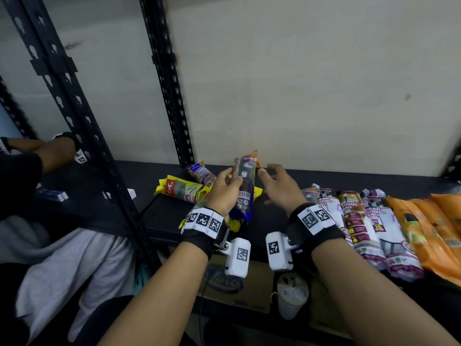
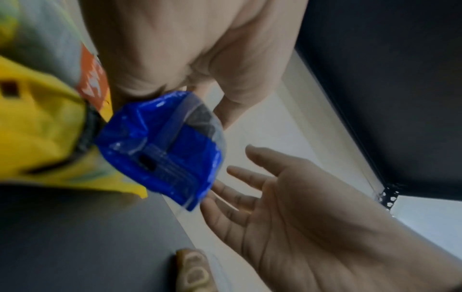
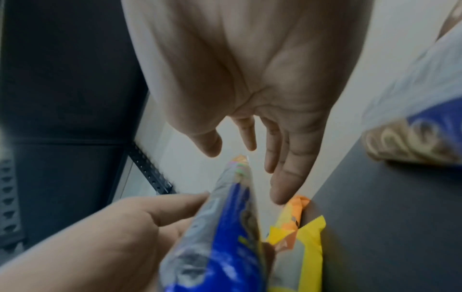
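**shelfnerd:** Your black shelf runs across the middle of the frame, and the lower right looks sorted. The white drawstring bag rolls lie side by side, with the orange packs touching them at the right edge. I'd call that part done.

**packrat22:** Centre-left isn't, though. The yellow CASA pack lies crooked there with a small blue-label roll just behind it, both well apart from the row. Those look like what's left for you.

**shelfnerd:** And the blue bag roll is dead centre, up off the shelf and near upright. Your left hand has fingers and thumb wrapped round its middle. Your right hand is just beside it, fingers spread loose, holding nothing.

**packrat22:** So past halfway, I'd guess. You've got that roll to lay down, then the two strays.
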